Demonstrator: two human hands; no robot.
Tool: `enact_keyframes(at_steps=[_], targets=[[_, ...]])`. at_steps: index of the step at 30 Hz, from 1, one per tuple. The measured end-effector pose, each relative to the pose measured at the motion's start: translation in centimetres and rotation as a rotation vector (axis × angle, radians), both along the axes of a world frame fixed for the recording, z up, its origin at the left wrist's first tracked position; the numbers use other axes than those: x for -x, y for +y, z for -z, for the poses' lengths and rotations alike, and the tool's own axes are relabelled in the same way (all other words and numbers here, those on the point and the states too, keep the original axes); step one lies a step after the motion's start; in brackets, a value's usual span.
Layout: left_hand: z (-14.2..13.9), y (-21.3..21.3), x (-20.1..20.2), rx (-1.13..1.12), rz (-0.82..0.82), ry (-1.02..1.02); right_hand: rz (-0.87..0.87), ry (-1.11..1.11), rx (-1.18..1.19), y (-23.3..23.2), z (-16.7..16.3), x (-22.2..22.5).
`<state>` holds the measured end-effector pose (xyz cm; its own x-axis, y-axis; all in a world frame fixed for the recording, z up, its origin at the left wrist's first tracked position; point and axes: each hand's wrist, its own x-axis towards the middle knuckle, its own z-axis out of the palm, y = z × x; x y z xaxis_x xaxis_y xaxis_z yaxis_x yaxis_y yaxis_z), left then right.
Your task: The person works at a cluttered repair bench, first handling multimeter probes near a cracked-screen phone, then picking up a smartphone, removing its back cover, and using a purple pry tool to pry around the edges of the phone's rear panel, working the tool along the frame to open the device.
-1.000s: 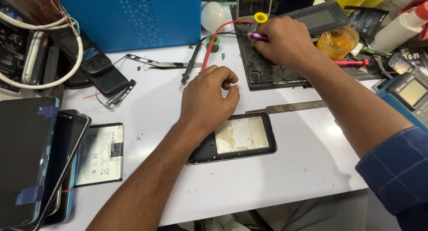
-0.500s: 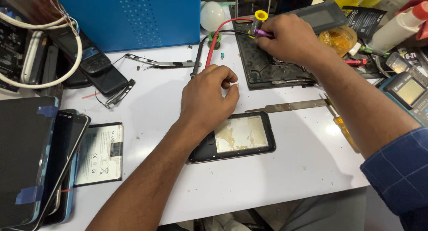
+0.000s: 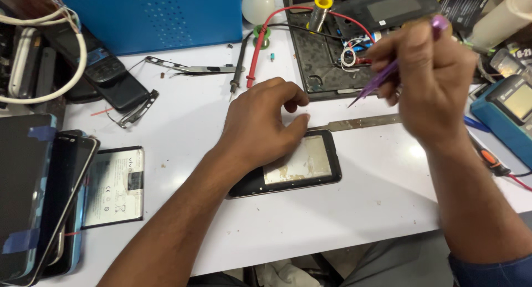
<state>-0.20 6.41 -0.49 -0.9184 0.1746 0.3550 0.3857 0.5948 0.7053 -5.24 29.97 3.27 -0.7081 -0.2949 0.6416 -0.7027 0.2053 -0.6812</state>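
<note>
Left hand (image 3: 260,126): we pressed it, fingers curled, on the phone frame (image 3: 299,168) lying on the table (image 3: 354,220).
Right hand (image 3: 432,76): we pinched purple tweezers (image 3: 382,82) above.
Advice: we judged steadying the frame essential.

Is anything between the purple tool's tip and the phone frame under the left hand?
Nothing visible. The purple tool in the right hand points down-left over bare white table. The left hand covers the phone frame at its left part; a metal strip lies just beyond it.
</note>
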Motion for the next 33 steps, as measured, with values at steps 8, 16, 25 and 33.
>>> enact_keyframes(at_steps=[8, 16, 25, 33], targets=[[-1.9, -0.3, -0.9, 0.203, 0.147, -0.217, -0.052, -0.112, -0.011, -1.1, 3.0, -2.5], [-1.5, -1.3, -0.6, 0.125, 0.128, -0.287, -0.079, -0.055, -0.156, -2.0, 3.8, -2.7], [-1.7, -1.3, -0.6, 0.166, 0.153, -0.308, -0.061, -0.058, -0.219, -2.3, 4.1, -2.5], [-1.6, -1.2, -0.7, 0.165, 0.153, -0.303, -0.063, 0.013, -0.24, -2.3, 4.1, -2.6]])
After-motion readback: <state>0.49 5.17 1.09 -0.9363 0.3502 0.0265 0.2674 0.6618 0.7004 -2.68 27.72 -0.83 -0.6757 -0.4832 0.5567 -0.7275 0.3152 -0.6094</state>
